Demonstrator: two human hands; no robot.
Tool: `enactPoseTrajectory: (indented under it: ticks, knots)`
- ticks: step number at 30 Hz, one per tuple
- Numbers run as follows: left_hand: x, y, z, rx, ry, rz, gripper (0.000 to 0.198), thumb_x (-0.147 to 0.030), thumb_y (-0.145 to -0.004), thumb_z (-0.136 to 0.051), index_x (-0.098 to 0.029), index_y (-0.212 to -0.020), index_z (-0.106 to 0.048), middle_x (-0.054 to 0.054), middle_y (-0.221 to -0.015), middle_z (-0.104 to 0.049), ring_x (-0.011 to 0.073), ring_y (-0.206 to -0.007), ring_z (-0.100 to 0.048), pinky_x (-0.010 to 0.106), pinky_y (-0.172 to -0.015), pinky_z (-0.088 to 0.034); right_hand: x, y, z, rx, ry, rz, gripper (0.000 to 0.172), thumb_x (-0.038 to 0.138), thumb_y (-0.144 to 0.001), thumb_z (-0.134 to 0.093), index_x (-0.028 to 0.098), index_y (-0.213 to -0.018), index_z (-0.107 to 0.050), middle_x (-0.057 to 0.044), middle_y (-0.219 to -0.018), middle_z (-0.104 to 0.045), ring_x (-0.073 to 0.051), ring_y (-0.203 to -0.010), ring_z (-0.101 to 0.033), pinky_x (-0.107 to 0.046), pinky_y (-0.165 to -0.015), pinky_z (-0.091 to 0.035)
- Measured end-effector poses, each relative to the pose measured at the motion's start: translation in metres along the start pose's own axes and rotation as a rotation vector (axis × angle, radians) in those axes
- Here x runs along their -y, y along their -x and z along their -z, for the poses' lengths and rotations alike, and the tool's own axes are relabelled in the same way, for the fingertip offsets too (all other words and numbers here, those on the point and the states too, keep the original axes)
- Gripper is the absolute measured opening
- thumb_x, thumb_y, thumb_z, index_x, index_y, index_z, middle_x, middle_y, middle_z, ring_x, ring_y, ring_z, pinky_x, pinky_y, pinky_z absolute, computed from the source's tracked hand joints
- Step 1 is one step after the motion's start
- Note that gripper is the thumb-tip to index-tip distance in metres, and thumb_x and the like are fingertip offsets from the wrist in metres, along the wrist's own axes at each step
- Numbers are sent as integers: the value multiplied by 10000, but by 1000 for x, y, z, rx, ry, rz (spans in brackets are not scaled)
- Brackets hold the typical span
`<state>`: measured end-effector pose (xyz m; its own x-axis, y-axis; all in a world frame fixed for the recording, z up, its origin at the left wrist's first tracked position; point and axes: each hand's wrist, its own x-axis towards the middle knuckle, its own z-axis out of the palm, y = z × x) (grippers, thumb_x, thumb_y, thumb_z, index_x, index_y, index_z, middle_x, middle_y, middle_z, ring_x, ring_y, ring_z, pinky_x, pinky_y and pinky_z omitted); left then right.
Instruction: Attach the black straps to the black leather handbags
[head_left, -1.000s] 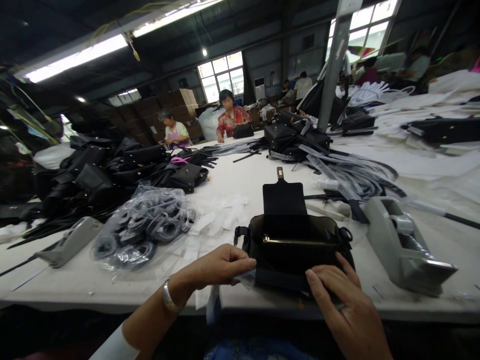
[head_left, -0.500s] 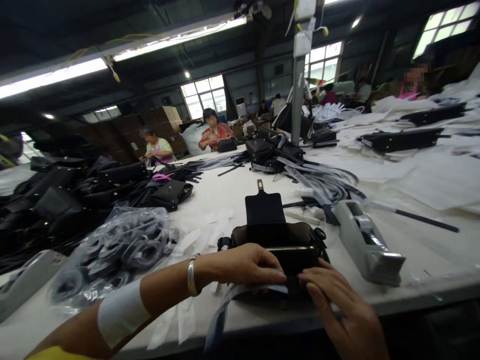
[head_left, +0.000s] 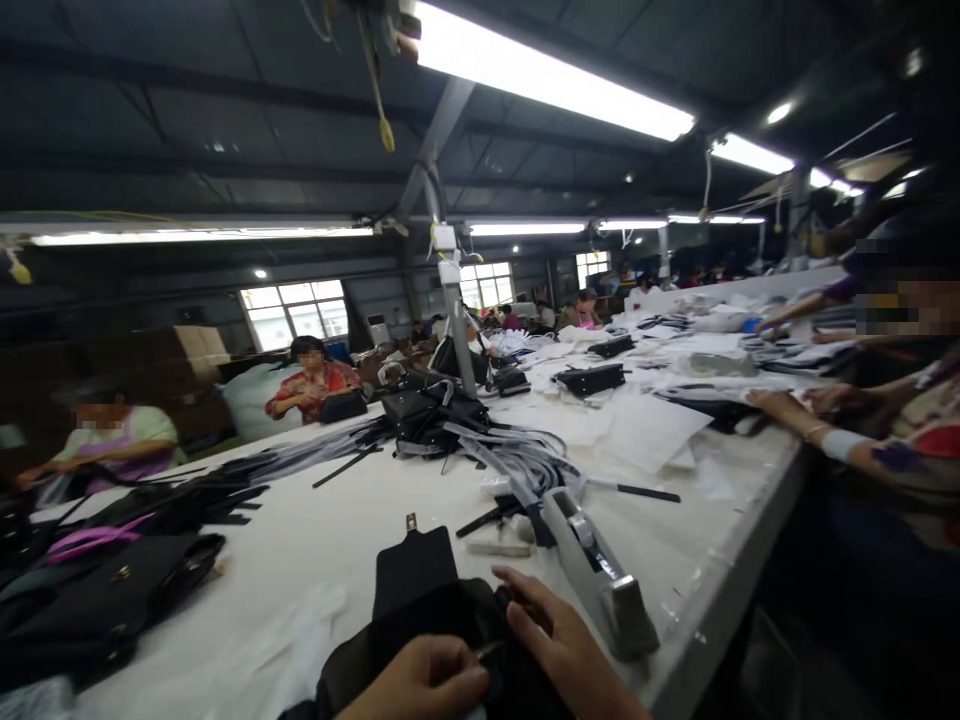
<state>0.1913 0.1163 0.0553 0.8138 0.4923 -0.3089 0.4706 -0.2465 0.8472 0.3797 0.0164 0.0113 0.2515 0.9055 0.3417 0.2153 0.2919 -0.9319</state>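
Observation:
A black handbag point(head_left: 360, 662) stands at the table's front edge, its flap point(head_left: 416, 575) thrown back with a metal clasp point(head_left: 411, 522) at the tip. My left hand point(head_left: 427, 680) is closed over the bag's opening, beside a small metallic glint. A pale bit shows under its thumb, but what the fingers pinch is hidden. My right hand point(head_left: 559, 640) grips the bag's right side, thumb and fingers on either side of a black part there. The bag's lower body is out of frame.
A grey tape dispenser point(head_left: 600, 575) stands right of the bag. Behind lie plastic-wrapped straps point(head_left: 517, 460) and black bags point(head_left: 427, 410) by a post point(head_left: 456, 330). More bags point(head_left: 112, 600) lie left. A co-worker's arm point(head_left: 817, 435) reaches over the table at right.
The view has swung up and to the right, so the bag and hands sit lower in it. My left hand has curled more; the pale strip it held is mostly out of sight.

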Motion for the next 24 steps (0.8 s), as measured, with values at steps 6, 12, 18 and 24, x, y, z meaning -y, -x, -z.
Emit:
enactPoseTrajectory:
  ticks: [6,12,18,24]
  knots:
    - [-23,3,6,-98,-83,-107,657,-800,-717,-593,-144,-725,-556,-25,-665,-468,117,-633,-400,242,-586,-306,13,14,0,-31,-8,112,340,508,-865,-637,249,-1041,-770,-67,-1015,-741,-251,-1011,-694,-371,-936,-539]
    - [-62,15,15,-149,-221,-79,395,-504,-809,-631,-110,-788,-658,-1,-668,-582,145,-645,-493,247,-611,-364,11,35,-30,-306,50,25,211,195,-760,-731,247,-962,-760,-38,-1005,-726,-228,-1004,-688,-308,-913,-547]
    - [-83,25,19,-33,-370,-45,354,-451,-849,-606,-111,-809,-696,-8,-680,-609,123,-625,-496,214,-558,-345,22,54,-46,-404,92,-2,224,255,-810,-741,259,-1033,-739,-38,-1073,-704,-225,-1054,-663,-340,-967,-532]
    - [-100,21,13,39,-580,-50,310,-399,-844,-584,-119,-766,-692,-20,-641,-593,116,-610,-493,205,-536,-330,22,59,-45,-412,121,-10,222,284,-831,-725,254,-1050,-738,-56,-1097,-698,-231,-1053,-666,-350,-937,-558]
